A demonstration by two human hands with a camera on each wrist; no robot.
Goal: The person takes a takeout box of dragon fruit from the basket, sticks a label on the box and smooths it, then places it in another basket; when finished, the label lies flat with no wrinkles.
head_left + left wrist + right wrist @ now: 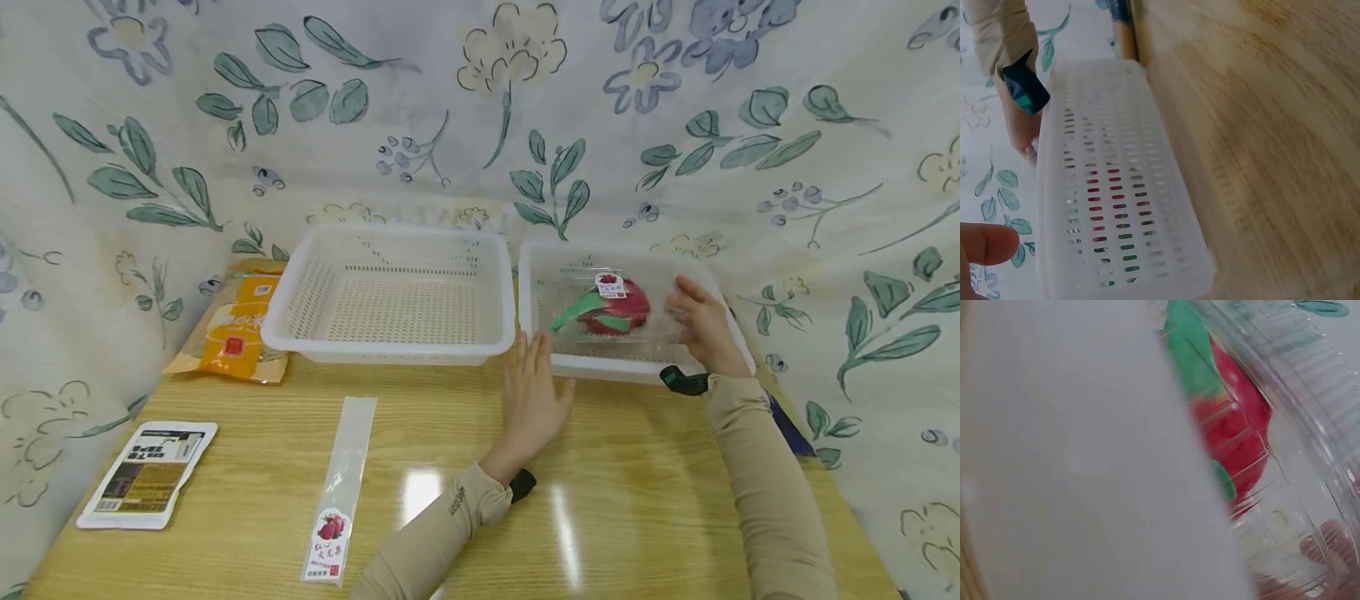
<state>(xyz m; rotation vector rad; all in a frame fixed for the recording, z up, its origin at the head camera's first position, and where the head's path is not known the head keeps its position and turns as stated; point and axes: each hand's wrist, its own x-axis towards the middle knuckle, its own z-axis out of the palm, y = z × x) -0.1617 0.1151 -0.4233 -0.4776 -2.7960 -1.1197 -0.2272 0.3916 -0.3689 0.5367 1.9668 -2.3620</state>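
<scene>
1. Sleeved forearms reach over the wooden surface; left hand lies flat, fingers straight, near the right basket.
2. Right hand curls against the clear clamshell holding a dragon fruit inside that basket.
3. Judged light, slippery and crushable; best held by both sides.

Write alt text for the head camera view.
A person's right hand holds a clear box with a red dragon fruit inside the right white basket, while the left hand rests flat on the wooden table. An empty basket and three packets lie to the left.
</scene>
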